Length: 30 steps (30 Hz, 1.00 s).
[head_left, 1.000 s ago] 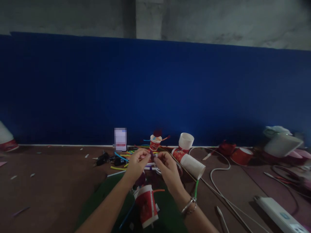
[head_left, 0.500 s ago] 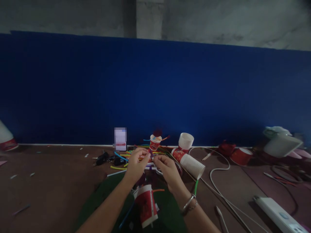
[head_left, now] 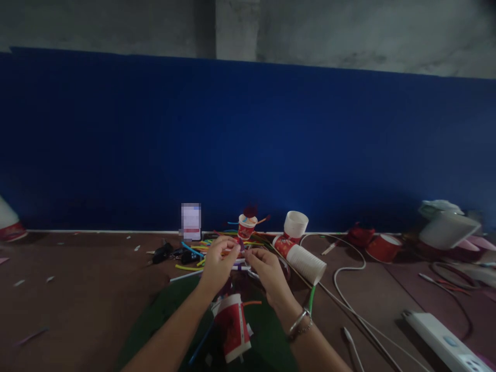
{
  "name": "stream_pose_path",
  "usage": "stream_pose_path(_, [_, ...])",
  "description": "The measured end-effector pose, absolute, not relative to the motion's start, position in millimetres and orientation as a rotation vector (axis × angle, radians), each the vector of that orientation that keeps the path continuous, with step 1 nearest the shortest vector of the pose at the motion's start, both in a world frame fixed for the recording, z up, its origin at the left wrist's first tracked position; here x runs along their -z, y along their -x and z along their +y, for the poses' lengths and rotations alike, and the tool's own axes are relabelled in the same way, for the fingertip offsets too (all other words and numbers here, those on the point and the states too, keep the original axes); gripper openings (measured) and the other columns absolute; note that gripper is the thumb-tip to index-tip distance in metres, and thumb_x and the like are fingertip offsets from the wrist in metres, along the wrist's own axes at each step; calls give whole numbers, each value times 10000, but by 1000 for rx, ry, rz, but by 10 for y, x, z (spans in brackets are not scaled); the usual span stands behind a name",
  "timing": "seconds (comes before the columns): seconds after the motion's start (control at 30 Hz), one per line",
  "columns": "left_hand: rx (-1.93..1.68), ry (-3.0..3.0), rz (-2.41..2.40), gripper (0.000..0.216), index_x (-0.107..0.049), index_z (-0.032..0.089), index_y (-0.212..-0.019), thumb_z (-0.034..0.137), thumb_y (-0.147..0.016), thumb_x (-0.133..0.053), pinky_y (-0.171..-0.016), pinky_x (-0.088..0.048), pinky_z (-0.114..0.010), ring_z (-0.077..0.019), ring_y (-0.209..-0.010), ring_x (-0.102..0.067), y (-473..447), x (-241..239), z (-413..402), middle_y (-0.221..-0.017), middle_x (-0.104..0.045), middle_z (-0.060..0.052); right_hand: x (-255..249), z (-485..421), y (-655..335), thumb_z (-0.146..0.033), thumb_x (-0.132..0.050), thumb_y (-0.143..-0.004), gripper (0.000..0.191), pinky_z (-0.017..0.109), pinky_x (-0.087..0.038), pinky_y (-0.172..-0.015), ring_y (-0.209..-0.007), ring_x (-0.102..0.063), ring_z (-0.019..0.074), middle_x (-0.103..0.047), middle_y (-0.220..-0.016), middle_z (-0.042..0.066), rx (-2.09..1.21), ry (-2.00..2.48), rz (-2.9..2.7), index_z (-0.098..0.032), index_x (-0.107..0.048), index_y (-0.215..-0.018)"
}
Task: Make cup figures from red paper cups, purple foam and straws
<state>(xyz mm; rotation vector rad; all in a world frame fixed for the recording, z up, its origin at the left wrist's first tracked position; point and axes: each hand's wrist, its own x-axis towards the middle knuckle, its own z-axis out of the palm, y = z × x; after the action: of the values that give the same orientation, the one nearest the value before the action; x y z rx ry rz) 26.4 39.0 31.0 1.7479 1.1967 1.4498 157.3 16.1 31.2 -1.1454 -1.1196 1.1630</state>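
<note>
My left hand point(head_left: 217, 262) and my right hand point(head_left: 266, 268) meet in front of me, fingertips pinched together on a small purple piece point(head_left: 242, 246) that looks like a bit of pipe cleaner. Below the hands a red paper cup point(head_left: 233, 326) with coloured stems stuck in it lies over a dark green cloth point(head_left: 267, 336). Behind the hands a pile of coloured pipe cleaners point(head_left: 201, 248) lies on the brown surface. A small red cup figure point(head_left: 247, 226) with stick arms stands just beyond them.
A stack of red-and-white paper cups point(head_left: 302, 257) lies on its side to the right, with a white upright cup point(head_left: 296, 224) behind. White cables point(head_left: 349, 268) run across the right side toward a power strip point(head_left: 445, 346). Dark keys point(head_left: 166, 253) lie at left. A blue wall panel backs the surface.
Both hands have sunk slightly and closed in on each other around the purple piece. Nothing else on the surface has moved.
</note>
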Motion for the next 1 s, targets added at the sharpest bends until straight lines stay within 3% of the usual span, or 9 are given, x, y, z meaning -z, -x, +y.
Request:
stream_pose_path(0.3, [-1428,-1655,1114,171,-629,167,-657,261,-776,-549,-781,-442,-311,-207,-901,-572,-290,-299,375,-914,-607,-71,-324,177,-1591,-447,-736,-599,320,241,-232,-481,-490,-343,94,-484,-496,-43,-1162,1169,-1115,-154,-619,-544])
stream_pose_path(0.5, [-1367,-1557,1069,198,-634,158,-653,291,-777,-554,-746,-439,-285,-203,-901,-575,-263,-313,394,-952,-598,-78,-330,184,-1631,-400,-755,-589,270,243,-300,-519,-528,-419,110,-547,-547,-31,-1181,1136,-1137,-152,-650,-610])
stream_pose_path(0.8, [-1534,-1647,1230,168,-627,178,-650,281,-768,-568,-830,-420,-332,-208,-884,-573,-218,-339,407,-878,-629,-60,-379,144,-1625,-407,-711,-657,274,224,-319,-521,-548,-416,101,-534,-573,-29,-1205,1070,-1141,-148,-623,-643])
stream_pose_path(1.0, [-1524,-1685,1180,166,-639,179,-666,267,-781,-558,-800,-432,-311,-200,-883,-574,-263,-340,373,-886,-627,-57,-370,144,-1598,-420,-710,-651,282,225,-288,-496,-530,-393,100,-510,-557,-35,-1217,1079,-1122,-156,-612,-640])
